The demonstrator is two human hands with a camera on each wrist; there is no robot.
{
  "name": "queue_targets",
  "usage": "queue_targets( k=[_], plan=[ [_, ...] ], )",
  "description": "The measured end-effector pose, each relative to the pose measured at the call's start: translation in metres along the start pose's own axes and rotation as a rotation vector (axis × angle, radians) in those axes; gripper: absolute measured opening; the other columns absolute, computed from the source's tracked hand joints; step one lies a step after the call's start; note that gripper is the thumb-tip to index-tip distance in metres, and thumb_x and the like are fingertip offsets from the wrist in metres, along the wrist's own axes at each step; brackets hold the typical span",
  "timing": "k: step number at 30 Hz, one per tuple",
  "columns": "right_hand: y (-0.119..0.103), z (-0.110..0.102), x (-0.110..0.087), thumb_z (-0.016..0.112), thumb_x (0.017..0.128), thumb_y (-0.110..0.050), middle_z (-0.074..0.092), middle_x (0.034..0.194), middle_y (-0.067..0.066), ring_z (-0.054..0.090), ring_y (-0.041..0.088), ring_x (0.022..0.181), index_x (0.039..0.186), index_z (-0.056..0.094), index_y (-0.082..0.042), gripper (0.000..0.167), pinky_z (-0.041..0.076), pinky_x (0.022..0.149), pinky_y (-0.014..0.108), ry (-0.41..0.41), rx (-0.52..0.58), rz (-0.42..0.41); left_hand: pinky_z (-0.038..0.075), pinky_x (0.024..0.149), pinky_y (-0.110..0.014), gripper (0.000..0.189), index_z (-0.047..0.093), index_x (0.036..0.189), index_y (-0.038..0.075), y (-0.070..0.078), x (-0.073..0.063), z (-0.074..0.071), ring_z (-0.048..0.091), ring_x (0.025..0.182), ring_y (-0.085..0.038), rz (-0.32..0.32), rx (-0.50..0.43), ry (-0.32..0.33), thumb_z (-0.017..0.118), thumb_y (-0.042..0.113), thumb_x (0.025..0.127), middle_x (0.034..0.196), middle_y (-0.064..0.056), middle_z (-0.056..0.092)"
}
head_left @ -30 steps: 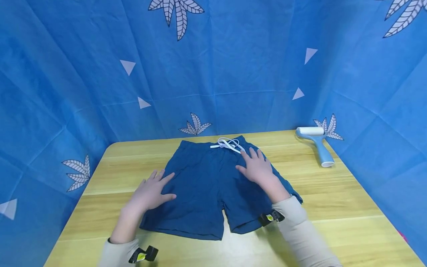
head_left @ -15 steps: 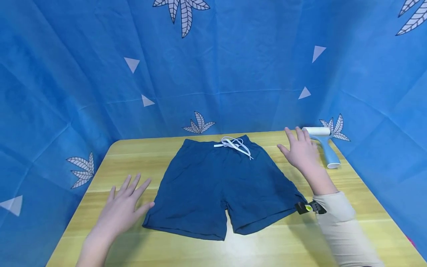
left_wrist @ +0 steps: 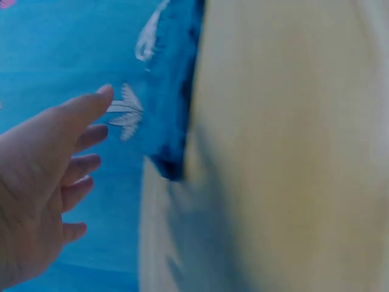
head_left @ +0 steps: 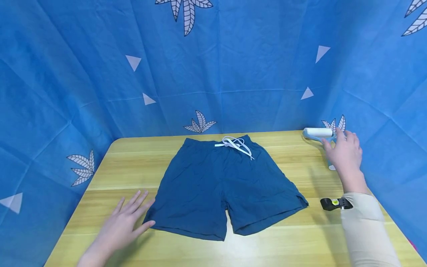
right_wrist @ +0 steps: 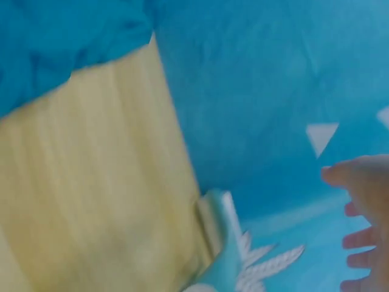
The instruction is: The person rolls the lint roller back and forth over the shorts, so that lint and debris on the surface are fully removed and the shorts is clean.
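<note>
Blue shorts (head_left: 197, 185) lie spread on the table (head_left: 267, 250), waistband at its far edge, white drawstring (head_left: 238, 144) looped on top; a lint roller (head_left: 318, 132) lies at the far right corner, partly covered from the head view by the right hand (head_left: 346, 152), which grasps nothing, fingers loosely extended; the left hand (head_left: 121, 226), likewise released, spreads its fingers beside the shorts' left hem; blue patterned cloth (head_left: 253, 55) hangs beyond the far edge.

Just behind the bare right hand (head_left: 347, 152), a cream long sleeve (head_left: 368, 230) covers the forearm, creased near its cuff. Beside that cuff, a black strap (head_left: 345, 203) carries a small black wrist camera (head_left: 327, 204) marked yellow-green. The left hand (head_left: 121, 226) is also bare.
</note>
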State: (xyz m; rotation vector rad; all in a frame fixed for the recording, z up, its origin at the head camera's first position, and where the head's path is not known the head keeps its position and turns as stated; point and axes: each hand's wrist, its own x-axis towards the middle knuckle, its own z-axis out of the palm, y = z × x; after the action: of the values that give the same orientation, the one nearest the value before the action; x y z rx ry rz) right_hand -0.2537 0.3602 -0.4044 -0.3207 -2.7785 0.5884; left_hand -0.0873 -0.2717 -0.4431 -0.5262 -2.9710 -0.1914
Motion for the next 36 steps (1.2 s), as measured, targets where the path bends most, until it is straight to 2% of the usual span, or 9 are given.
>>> queue_targets(
  k=[7,13,17,24,36],
  plan=[
    [0.033,0.018,0.003,0.042,0.101,-0.041,0.025,0.147,0.040,0.020,0.058,0.138,0.150,0.025,0.005,0.070,0.022,0.104,0.074,0.043,0.023,0.054,0.034,0.110,-0.062,0.063,0.057,0.137,0.024,-0.006,-0.012,0.029,0.042,0.140,-0.031,0.030,-0.044,-0.011,0.066,0.058,0.085,0.151,-0.004,0.047],
    [0.053,0.036,0.006,0.040,0.101,-0.042,0.023,0.145,0.044,0.021,0.063,0.132,0.150,0.022,0.008,0.072,0.025,0.100,0.074,-0.031,0.009,0.108,0.032,0.111,-0.062,0.062,0.060,0.135,0.023,-0.008,-0.020,0.039,0.045,0.139,-0.031,0.043,-0.052,-0.027,0.064,0.060,0.085,0.149,-0.004,0.049],
    [0.060,0.046,0.007,0.040,0.101,-0.041,0.026,0.139,0.047,0.026,0.064,0.124,0.145,0.027,0.012,0.071,0.030,0.094,0.072,-0.061,-0.008,0.122,0.032,0.111,-0.063,0.063,0.061,0.134,0.024,-0.010,-0.024,0.041,0.046,0.138,-0.031,0.027,-0.055,-0.050,0.062,0.063,0.085,0.148,-0.003,0.051],
    [0.063,0.055,0.011,0.048,0.100,-0.033,0.036,0.127,0.046,0.034,0.060,0.113,0.137,0.035,0.018,0.065,0.036,0.088,0.068,-0.091,-0.028,0.141,0.031,0.112,-0.063,0.064,0.059,0.135,0.026,-0.009,-0.028,0.040,0.045,0.139,-0.029,0.033,-0.039,-0.087,0.057,0.067,0.086,0.149,-0.001,0.049],
    [0.061,0.063,0.026,0.054,0.096,-0.024,0.037,0.119,0.047,0.035,0.061,0.111,0.124,0.038,0.022,0.056,0.037,0.086,0.068,-0.084,-0.025,0.154,0.034,0.110,-0.063,0.062,0.062,0.133,0.026,-0.006,-0.031,0.036,0.046,0.138,-0.027,0.044,-0.026,-0.061,0.058,0.066,0.085,0.147,0.001,0.052]
  ],
)
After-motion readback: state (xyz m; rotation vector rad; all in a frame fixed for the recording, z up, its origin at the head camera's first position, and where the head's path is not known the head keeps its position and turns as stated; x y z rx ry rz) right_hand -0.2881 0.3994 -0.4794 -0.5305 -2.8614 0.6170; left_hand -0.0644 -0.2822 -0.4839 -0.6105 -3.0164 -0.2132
